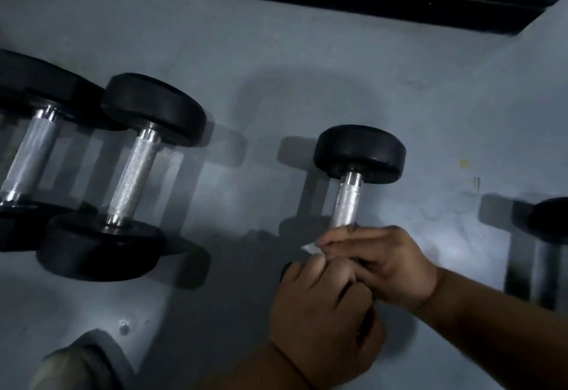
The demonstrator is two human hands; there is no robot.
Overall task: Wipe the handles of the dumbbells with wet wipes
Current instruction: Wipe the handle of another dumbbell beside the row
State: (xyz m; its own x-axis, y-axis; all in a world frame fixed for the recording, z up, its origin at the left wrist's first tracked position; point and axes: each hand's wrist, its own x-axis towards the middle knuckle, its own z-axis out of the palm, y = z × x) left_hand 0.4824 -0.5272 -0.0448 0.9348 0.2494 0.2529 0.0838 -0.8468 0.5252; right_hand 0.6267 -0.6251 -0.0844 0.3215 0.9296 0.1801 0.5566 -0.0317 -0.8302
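A small dumbbell (353,174) is seen on the grey floor (276,51). Its handle (345,205) is met by the right hand (381,263), where a white wipe (309,248) is apparently pinched; the left hand (322,319) is curled below. 2 larger dumbbells (129,174) are laid leftward.

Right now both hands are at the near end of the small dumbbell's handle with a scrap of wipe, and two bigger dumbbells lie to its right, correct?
Not quite. In the head view the two bigger dumbbells lie to the left of the small dumbbell, not the right. The rest holds: the left hand and right hand are at the handle's near end, with a scrap of wipe.
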